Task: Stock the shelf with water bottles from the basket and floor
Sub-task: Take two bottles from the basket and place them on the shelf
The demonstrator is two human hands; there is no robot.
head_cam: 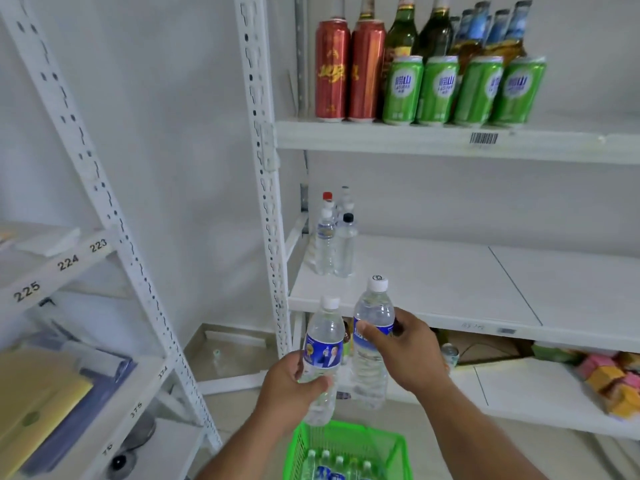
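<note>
My left hand (291, 389) grips a clear water bottle with a blue label (323, 348), held upright. My right hand (405, 348) grips a second, slightly taller water bottle (372, 317) beside it. Both bottles hover just in front of the white middle shelf (433, 282). At that shelf's back left corner stand several water bottles (334, 237), one with a red cap and one with a black cap. Below my hands sits a green basket (346, 445) on the floor, with several more bottles (339, 465) inside.
The upper shelf (450, 140) carries red cans, green cans and glass bottles. Coloured packets (613, 382) lie on the bottom shelf at right. A second white rack (86, 306) with numbered labels and folders stands at left. A perforated upright post (270, 202) stands between them.
</note>
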